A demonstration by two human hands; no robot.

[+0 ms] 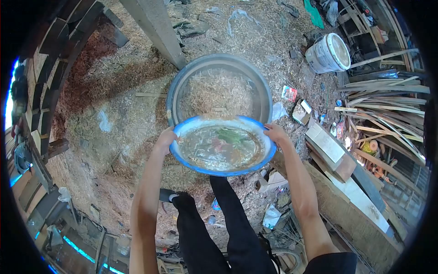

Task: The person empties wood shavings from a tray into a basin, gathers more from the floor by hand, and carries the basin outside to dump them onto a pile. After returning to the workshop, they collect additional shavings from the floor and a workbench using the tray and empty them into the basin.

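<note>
I hold a blue-rimmed basin (200, 170) by its rim with both hands, my left hand (165, 138) on its left edge and my right hand (275, 133) on its right edge. The basin is tipped forward and holds brownish liquid with green and pink scraps. Just beyond it on the ground stands a large grey metal basin (174, 91) with pale chopped straw or chaff inside. The far rim of the blue basin overlaps the near rim of the grey one. My legs in black trousers stand below.
The ground is covered in straw and sawdust. A white bucket (327, 54) lies tilted at the upper right. Planks, bamboo slats and scrap boxes (328, 146) pile up on the right. A concrete post (157, 29) rises behind the grey basin.
</note>
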